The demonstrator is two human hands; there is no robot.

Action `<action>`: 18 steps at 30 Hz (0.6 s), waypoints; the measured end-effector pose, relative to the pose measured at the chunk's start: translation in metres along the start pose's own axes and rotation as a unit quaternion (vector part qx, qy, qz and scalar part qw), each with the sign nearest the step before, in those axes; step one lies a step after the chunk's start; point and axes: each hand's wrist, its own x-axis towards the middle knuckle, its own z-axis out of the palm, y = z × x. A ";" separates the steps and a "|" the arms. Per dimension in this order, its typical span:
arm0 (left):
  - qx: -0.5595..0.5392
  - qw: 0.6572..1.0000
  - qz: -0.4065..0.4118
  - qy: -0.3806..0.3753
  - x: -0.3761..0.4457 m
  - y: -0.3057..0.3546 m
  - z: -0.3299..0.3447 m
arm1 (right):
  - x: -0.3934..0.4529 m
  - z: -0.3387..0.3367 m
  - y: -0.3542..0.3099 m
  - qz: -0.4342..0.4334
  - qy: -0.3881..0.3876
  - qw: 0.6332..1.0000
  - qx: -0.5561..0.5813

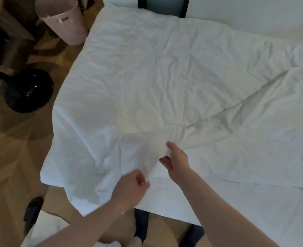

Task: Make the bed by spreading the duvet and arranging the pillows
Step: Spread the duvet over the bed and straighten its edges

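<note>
A white, wrinkled duvet (156, 72) lies spread over most of the bed, reaching the far end. Its near corner is bunched and folded over at the near left. My left hand (132, 186) grips the duvet's near edge, fingers closed on the fabric. My right hand (175, 160) pinches a fold of the same duvet a little farther in, thumb on top. A white sheet (236, 211) shows bare at the near right. A diagonal crease (245, 102) runs across the right part. A pillow is not clearly discernible.
A pink ribbed basket (63, 18) stands on the wooden floor at the far left. A black round lamp base (29, 90) sits left of the bed. White cloth (47, 227) lies on the floor near left. My dark-socked feet (141, 225) stand at the bed's near edge.
</note>
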 end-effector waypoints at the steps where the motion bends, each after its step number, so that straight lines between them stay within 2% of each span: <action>1: 0.000 0.995 -0.071 -0.072 -0.009 -0.020 0.016 | -0.003 -0.003 0.003 0.007 0.002 1.000 0.007; 2: -0.018 0.981 -0.142 -0.130 -0.014 -0.039 0.030 | -0.006 -0.006 0.005 0.016 0.004 1.000 0.014; 3: -0.063 0.962 -0.214 -0.157 -0.014 -0.055 0.041 | -0.008 -0.012 0.009 0.024 0.003 0.999 0.022; 4: -0.124 0.943 -0.271 -0.147 -0.012 -0.066 0.048 | -0.012 -0.018 0.012 0.030 0.001 0.999 0.035; 5: -0.175 0.926 -0.320 -0.102 -0.007 -0.072 0.054 | -0.016 -0.025 0.015 0.033 -0.002 0.998 0.051; 7: -0.207 0.914 -0.349 0.019 0.013 -0.081 0.062 | -0.024 -0.037 0.020 0.029 -0.009 0.996 0.081; 11: -0.155 0.936 -0.277 0.151 0.054 -0.079 0.054 | -0.038 -0.048 0.029 0.032 -0.035 0.991 0.123; 15: -0.031 0.961 -0.124 0.245 0.060 -0.064 0.002 | -0.046 -0.042 0.023 0.048 -0.051 0.990 0.125; 18: 0.064 0.954 0.001 0.292 0.060 -0.046 -0.068 | -0.049 -0.028 0.004 0.031 -0.065 0.992 0.107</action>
